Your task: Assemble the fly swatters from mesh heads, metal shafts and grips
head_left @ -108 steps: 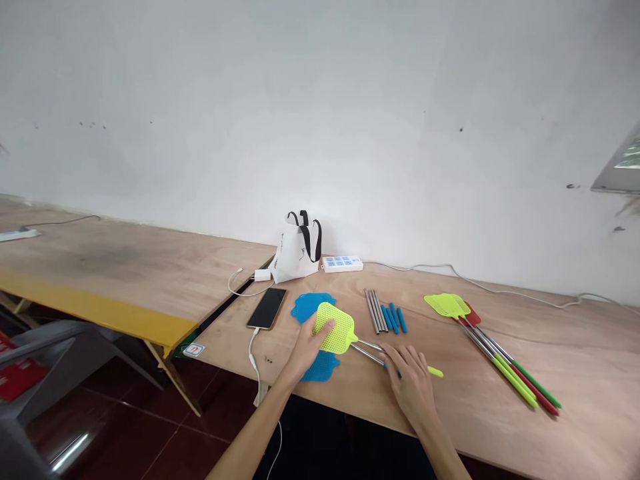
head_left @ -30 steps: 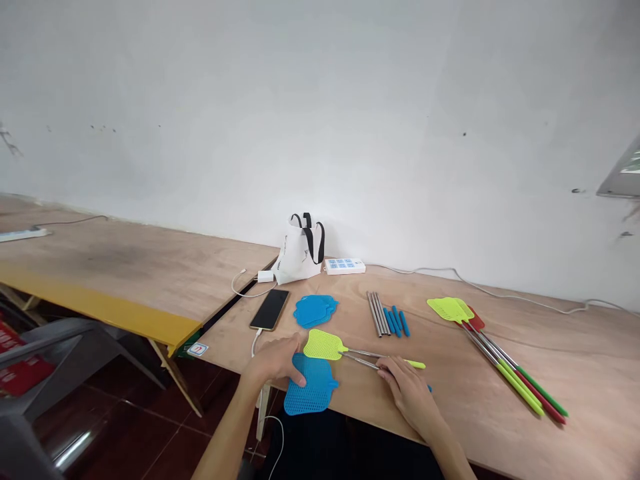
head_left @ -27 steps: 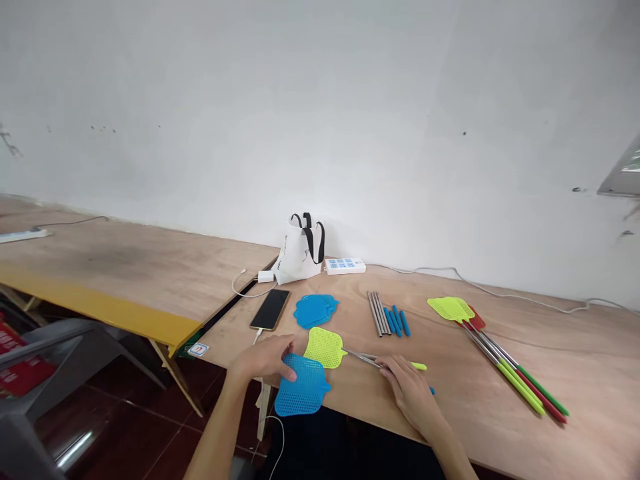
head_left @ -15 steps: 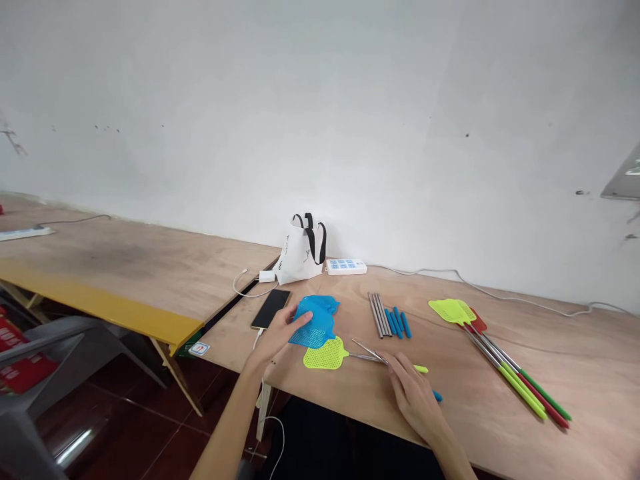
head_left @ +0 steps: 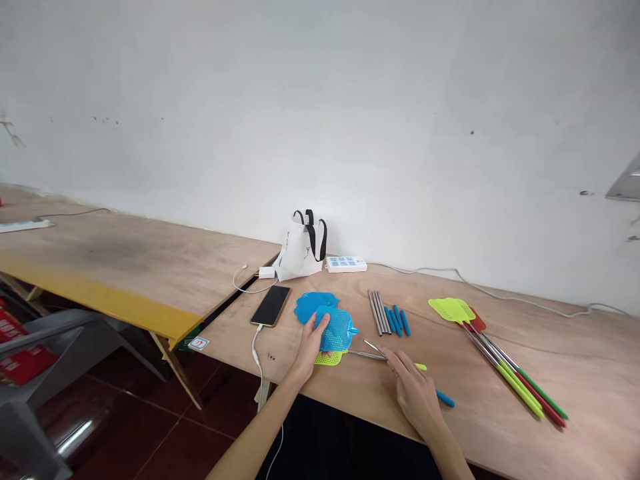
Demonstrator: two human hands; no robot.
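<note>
My left hand (head_left: 309,348) pinches a blue fly swatter head (head_left: 336,327) by its left edge, its short neck facing right. My right hand (head_left: 413,383) is closed round a metal rod with a blue handle (head_left: 445,399) sticking out behind it; the bare rod tip points toward the neck, with a gap between. Beneath them a yellow-green fly swatter (head_left: 329,359) lies on the table, partly covered by the blue head and my right hand. More blue fly swatter heads (head_left: 313,302) lie just behind my left hand.
Metal rods (head_left: 379,313) and blue handles (head_left: 397,321) lie side by side behind my right hand. Several fly swatters (head_left: 505,363) lie at the right. A phone (head_left: 271,305) is at the left; a white bag (head_left: 300,250) and power strip (head_left: 346,264) stand by the wall.
My left hand has taken a blue fly swatter head off the pile and moved it right, over the yellow-green swatter. The rod in my right hand has shifted slightly right.
</note>
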